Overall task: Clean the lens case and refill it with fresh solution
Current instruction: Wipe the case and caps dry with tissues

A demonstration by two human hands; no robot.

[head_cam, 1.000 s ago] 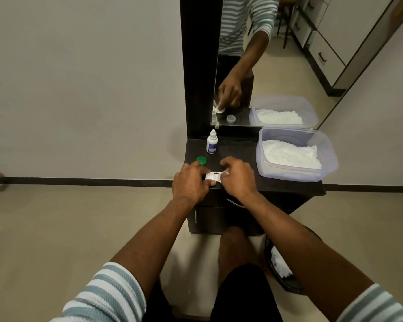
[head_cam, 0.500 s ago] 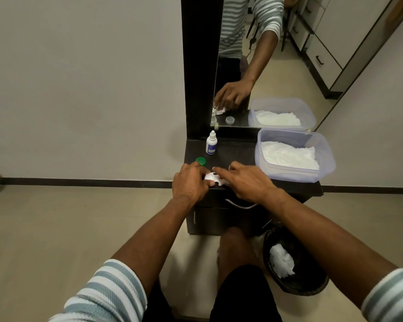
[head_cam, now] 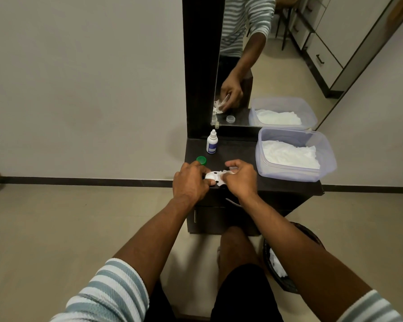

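My left hand pinches the lens case steady while my right hand clamps a tissue (green cap parked aside) for wiping.

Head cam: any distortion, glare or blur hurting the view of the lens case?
Head view: wide-angle bowing bends the wall skirting and mirror frame; lighting soft and even, no glare on the dark table; the white lens case is small, largely covered by the left hand and right hand, detail unreadable.
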